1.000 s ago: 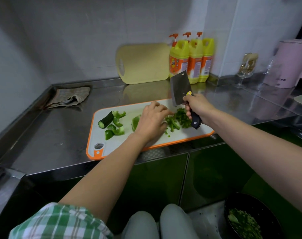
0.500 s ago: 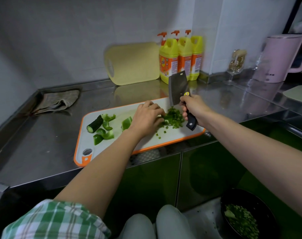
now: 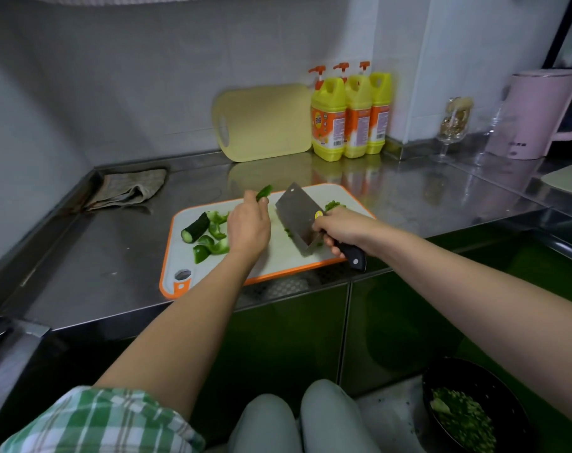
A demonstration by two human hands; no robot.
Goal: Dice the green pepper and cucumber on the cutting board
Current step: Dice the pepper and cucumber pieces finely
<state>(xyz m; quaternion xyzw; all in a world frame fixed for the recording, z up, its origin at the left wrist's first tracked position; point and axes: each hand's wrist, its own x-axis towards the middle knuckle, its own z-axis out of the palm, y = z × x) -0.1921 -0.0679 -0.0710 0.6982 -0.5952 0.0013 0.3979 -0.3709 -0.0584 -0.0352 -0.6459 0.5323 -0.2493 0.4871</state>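
Pepper piece [image 3: 264, 193] newly aloft in left fingers [image 3: 262, 204]

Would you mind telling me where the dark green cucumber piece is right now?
In the head view, the dark green cucumber piece lies at the left end of the orange-rimmed white cutting board, beside the green pepper chunks.

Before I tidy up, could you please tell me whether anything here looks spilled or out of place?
A black bowl of diced greens sits low by the person's knees rather than on the counter, with a few green specks scattered on the pale surface beside it. Nothing else stands out.
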